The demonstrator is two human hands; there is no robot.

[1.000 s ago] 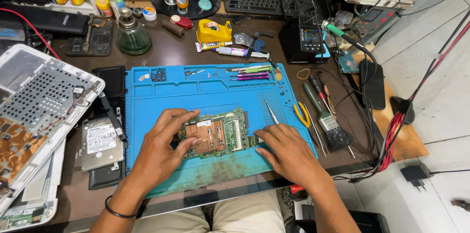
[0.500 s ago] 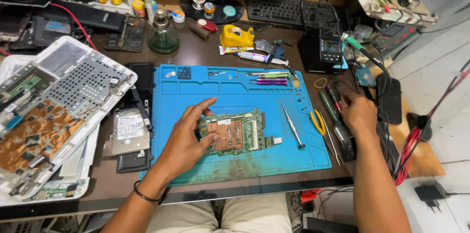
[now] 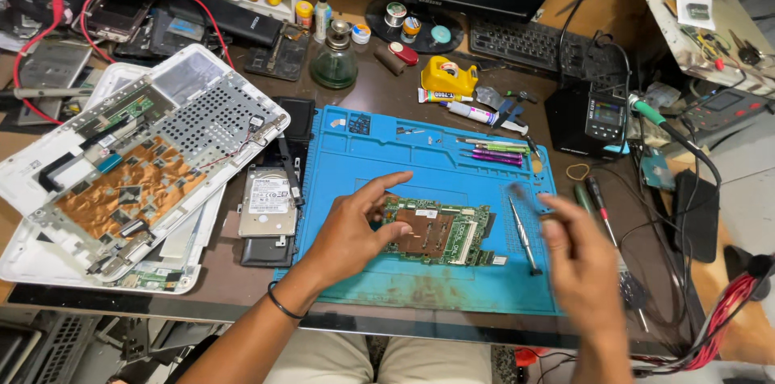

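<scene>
Circuit board [image 3: 440, 232] on blue mat [image 3: 363, 166], cluttered brown tabletop [image 3: 387, 93].
L hand [image 3: 351, 230] rests on board's left edge, fingers spread, thumb touching it, gripping nothing. R hand [image 3: 583, 267] hovers just right of board, blurred; can't tell if it holds anything. Tweezers [image 3: 523, 235] lie on mat btwn board and R hand. Opened white laptop shell [image 3: 121, 174] and hard drive [image 3: 268, 202] lie left of L hand; monitor base, keyboard [image 3: 533, 49] and bottles beyond both hands.
</scene>
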